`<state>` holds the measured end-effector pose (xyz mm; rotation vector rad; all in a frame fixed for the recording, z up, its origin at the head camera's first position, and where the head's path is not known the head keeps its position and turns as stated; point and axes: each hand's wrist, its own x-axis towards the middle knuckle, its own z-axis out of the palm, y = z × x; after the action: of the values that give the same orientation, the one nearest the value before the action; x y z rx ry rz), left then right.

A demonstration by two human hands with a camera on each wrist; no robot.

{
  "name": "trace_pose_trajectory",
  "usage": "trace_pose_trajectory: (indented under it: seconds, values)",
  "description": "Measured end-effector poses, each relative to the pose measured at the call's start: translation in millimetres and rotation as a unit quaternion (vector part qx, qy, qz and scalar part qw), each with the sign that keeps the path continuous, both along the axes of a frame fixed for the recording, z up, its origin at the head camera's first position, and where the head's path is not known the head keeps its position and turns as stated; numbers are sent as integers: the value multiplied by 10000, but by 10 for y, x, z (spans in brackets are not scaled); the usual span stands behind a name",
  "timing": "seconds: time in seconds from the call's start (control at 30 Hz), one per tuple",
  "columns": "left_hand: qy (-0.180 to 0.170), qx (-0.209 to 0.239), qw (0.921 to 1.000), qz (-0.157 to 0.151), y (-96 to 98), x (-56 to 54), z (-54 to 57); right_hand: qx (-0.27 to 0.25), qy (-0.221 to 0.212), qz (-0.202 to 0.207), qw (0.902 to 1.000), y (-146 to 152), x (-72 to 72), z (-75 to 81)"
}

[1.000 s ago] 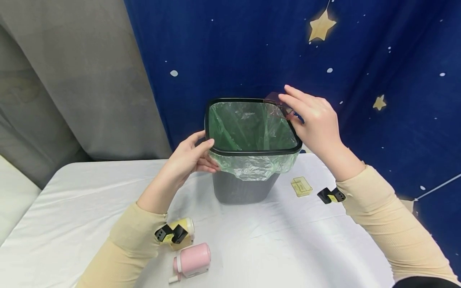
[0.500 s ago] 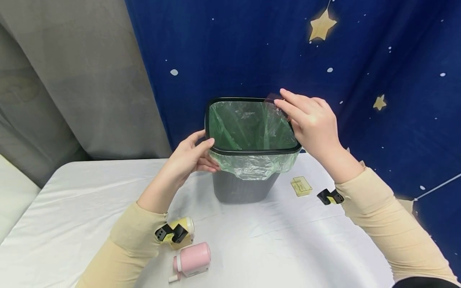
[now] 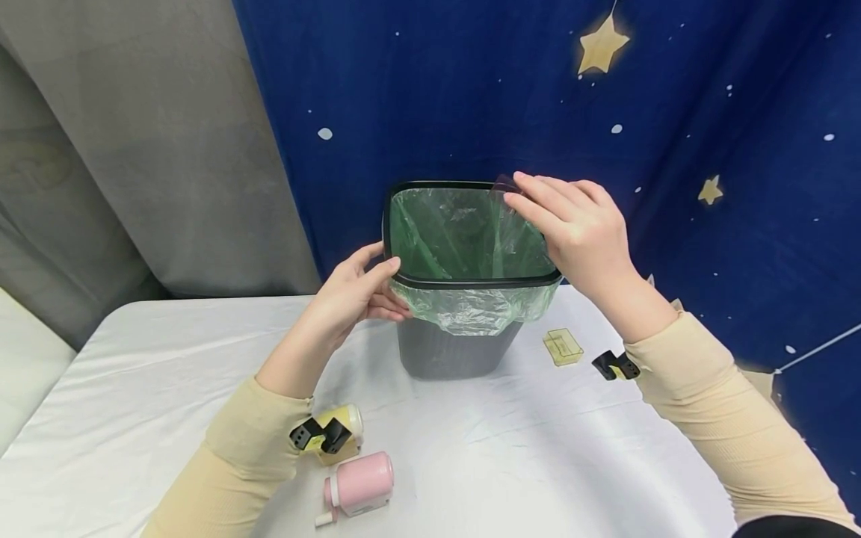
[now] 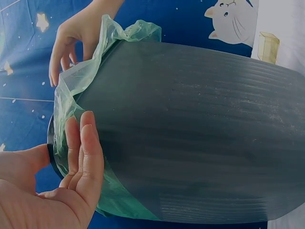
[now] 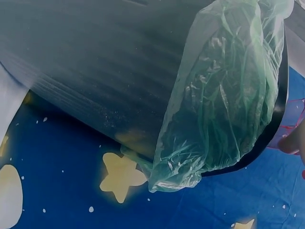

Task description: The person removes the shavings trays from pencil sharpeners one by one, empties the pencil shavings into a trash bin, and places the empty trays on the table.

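Note:
My left hand grips the left rim of a grey trash bin, thumb on top and fingers below. A thin green trash bag lines the bin, its edge folded out under the black rim. At the far right corner of the rim, my right hand holds a small clear pinkish plastic box above the opening. Most of this box is hidden behind the fingers in the head view. In the right wrist view, part of the pinkish box shows past the rim, with a fingertip against it.
A clear yellow plastic box lies on the white table, right of the bin. By the left forearm lie a pink bottle and a yellow bottle, the latter partly covered by the wrist camera. A blue star-patterned curtain hangs behind.
My right hand has moved a little left and down over the bin's opening, still holding the pinkish box. The left hand and the bin have stayed in place.

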<state>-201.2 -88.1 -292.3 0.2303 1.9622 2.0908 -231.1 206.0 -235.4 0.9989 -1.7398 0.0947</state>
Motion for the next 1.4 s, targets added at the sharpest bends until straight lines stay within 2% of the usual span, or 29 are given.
trace_pose_trajectory:
  seconds: [0.43, 0.9, 1.4]
  values:
    - [-34, 53, 10000, -15, 2, -3, -6, 259, 363, 85, 9990, -21, -15, 0]
    - [-77, 92, 9999, -17, 3, 9, -12, 406, 651, 202, 9968, -75, 43, 26]
    - [-55, 50, 10000, -20, -10, 5, -9, 785, 717, 96, 9943, -56, 23, 60]
